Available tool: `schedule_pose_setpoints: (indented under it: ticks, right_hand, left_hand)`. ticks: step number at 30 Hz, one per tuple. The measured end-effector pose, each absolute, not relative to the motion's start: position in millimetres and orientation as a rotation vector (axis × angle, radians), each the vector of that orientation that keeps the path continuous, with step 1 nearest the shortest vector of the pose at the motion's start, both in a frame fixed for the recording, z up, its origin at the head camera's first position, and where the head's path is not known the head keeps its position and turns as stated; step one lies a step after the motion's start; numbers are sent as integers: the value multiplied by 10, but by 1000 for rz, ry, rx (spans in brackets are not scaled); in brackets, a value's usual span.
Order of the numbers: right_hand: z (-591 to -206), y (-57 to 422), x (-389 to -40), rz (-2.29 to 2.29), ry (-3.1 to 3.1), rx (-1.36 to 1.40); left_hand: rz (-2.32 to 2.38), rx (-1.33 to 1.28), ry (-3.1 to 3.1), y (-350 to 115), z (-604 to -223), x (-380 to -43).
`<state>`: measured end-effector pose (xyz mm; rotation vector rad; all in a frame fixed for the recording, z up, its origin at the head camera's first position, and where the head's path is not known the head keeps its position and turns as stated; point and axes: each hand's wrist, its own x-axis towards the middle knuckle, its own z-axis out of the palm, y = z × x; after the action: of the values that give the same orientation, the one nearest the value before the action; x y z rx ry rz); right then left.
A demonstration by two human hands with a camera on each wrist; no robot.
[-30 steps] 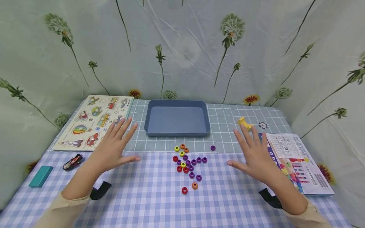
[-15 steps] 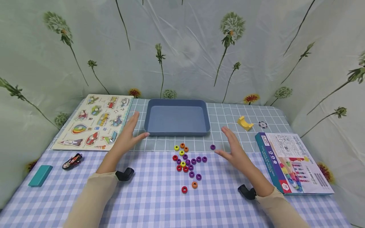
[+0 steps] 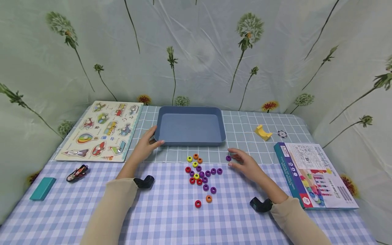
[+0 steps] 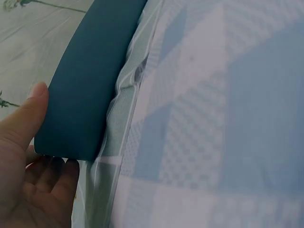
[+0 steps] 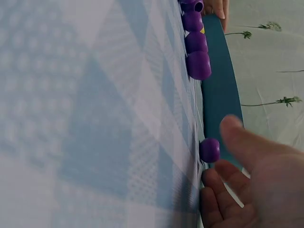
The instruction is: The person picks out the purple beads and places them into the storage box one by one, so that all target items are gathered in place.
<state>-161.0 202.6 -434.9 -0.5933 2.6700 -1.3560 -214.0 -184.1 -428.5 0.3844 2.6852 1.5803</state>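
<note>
In the head view my left hand (image 3: 145, 144) is at the near left corner of a blue tray (image 3: 190, 143), thumb on the front rim and fingers along the left side. The left wrist view shows thumb and curled fingers on either side of the corner of the tray (image 4: 80, 95). My right hand (image 3: 246, 166) is low over the cloth, with a lone purple bead (image 3: 228, 158) just in front of its parted thumb and fingers. In the right wrist view, the fingertips come close to this purple bead (image 5: 209, 150). Several red, yellow, orange and purple beads (image 3: 202, 175) lie scattered between both hands.
A wooden picture puzzle board (image 3: 101, 132) lies at the left, with a toy motorcycle (image 3: 77, 173) and teal block (image 3: 43, 189) nearer. At the right are a yellow curved block (image 3: 263, 132), a black-and-white chip (image 3: 282, 134) and a printed box (image 3: 318, 177).
Both hands have come inward and down from their spread position. The left now reaches the tray's corner and the right the lone purple bead. Tray and beads stay in place.
</note>
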Motion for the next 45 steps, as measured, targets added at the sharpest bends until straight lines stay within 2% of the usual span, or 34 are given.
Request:
schedule_pose_setpoints:
  ticks: [12,22,27,32,38,45]
  right_hand:
    - [-4343,1988,-1634,-1194,2787,-567]
    - [-4070,1835,-1763,-1422,2775,-594]
    - [-3949,1644,-1934,-1594,2718,-614]
    - [-3959,1438,-2193,-1712,2616,-557]
    - [-4010,1231,-2500,-1672,2572,-466]
    - [-4104,1139,-2730,-1517,2604,-405]
  left_hand:
    - [1688,376,2672,-1806,-4327,-2133]
    - [1673,341,2650,-1744,-4235,-2105]
    - [1716,404,2629,-1617,-4083,-1993]
    - [1731,409,2603,-1578,-4142,-2025]
    - [1728,354,2612,-1588,-4324,-2134]
    - [1794,279,2578,-1492,-4181,-2051]
